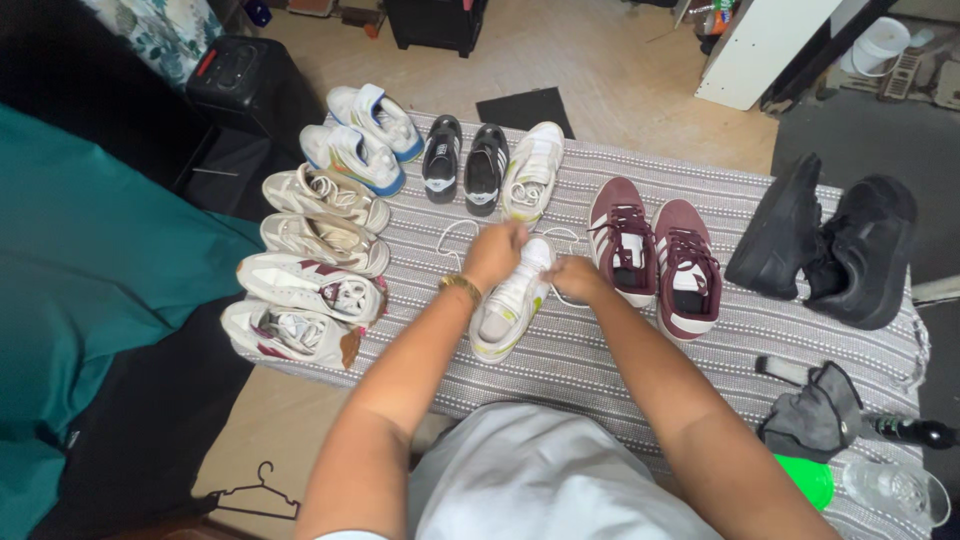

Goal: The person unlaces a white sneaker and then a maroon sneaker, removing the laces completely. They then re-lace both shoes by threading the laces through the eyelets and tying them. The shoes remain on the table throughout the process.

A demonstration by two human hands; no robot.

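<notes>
A white sneaker with yellow-green trim (508, 310) lies on the striped grey cloth (600, 370) in front of me. My left hand (493, 255), with a gold bracelet at the wrist, grips the shoe's top and its white lace. My right hand (575, 277) pinches the lace beside the shoe's tongue. Loose loops of white lace (452, 238) spread to the left and right of my hands. The matching sneaker (532, 170) stands just beyond.
Pairs of shoes ring the cloth: maroon sneakers (655, 250), black shoes (830, 245), black-and-white ones (465, 160), white-and-blue ones (362, 135), several beige and white ones (315, 265) at left. A dark rag (815, 410), a green cap (808, 480) and a clear glass (895, 490) lie at right.
</notes>
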